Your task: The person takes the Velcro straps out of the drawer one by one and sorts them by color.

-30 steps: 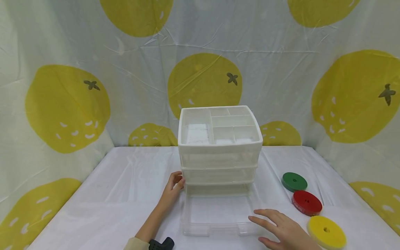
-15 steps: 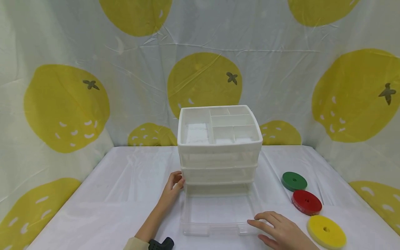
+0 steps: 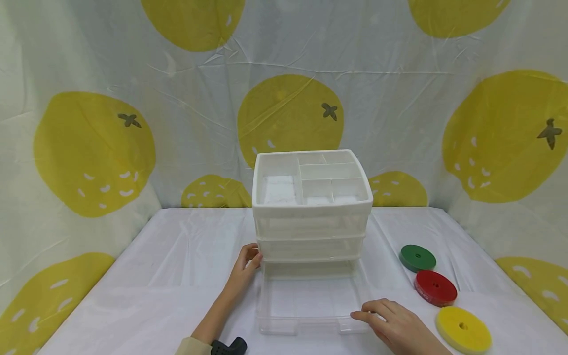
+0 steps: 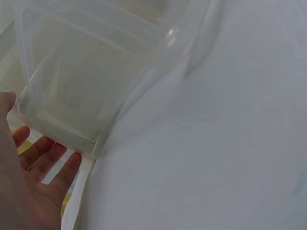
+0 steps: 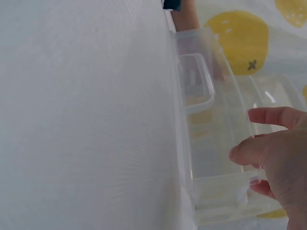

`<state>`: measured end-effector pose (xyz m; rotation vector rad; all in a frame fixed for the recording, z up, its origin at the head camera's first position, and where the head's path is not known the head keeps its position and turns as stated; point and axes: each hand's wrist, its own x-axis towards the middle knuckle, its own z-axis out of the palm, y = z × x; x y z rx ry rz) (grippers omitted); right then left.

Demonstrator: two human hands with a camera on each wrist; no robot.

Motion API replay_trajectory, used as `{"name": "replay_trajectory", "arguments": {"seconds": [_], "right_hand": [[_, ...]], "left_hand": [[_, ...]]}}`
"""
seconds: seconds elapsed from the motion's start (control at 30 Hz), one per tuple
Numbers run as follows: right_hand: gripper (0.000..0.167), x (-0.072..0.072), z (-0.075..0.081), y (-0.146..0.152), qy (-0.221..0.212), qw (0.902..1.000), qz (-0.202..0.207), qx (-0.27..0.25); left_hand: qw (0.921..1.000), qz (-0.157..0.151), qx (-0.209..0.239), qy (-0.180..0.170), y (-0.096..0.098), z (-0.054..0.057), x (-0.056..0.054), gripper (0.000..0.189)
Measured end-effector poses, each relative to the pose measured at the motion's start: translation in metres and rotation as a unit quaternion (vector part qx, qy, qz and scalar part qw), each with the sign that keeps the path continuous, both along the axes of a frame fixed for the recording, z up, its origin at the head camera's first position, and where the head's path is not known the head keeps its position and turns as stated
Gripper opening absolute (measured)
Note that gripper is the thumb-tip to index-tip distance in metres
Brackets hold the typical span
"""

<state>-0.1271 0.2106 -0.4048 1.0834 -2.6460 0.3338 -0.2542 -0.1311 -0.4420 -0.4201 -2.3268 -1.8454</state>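
Observation:
A white drawer unit stands on the table, with a divided tray on top. Its bottom clear plastic drawer is pulled out toward me; nothing shows inside it. My left hand rests against the unit's left side, and its fingers lie extended along the edge. At the drawer's front right corner, my right hand pinches the front wall, with the thumb on the outside and fingers over the rim. The right fingertips are partly seen through clear plastic.
Right of the unit, a green roll, a red roll and a yellow roll lie flat in a slanting row. A white cloth covers the table. Behind hangs a lemon-print curtain.
My right hand has moved slightly left onto the drawer's front corner, and its spread fingers and thumb have closed on the wall. The left hand and the drawer have not moved.

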Motion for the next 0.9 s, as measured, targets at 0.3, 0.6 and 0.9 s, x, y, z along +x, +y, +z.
{"name": "replay_trajectory", "arguments": {"seconds": [0.3,0.6,0.9], "right_hand": [[0.062,-0.0029,-0.0007,-0.0013,0.042,0.9991,0.010,0.005],[0.068,-0.0024,-0.0023,-0.0012,0.070,0.9974,0.018,0.008],[0.068,-0.0078,-0.0030,-0.0005,0.101,0.9945,0.028,0.002]], "left_hand": [[1.0000,-0.001,0.007,0.001,-0.0008,-0.0020,-0.0014,0.032],[0.9999,0.003,0.002,-0.010,-0.0004,-0.0013,-0.0015,0.032],[0.9999,0.008,0.004,-0.013,-0.0006,-0.0031,-0.0027,0.032]]}}
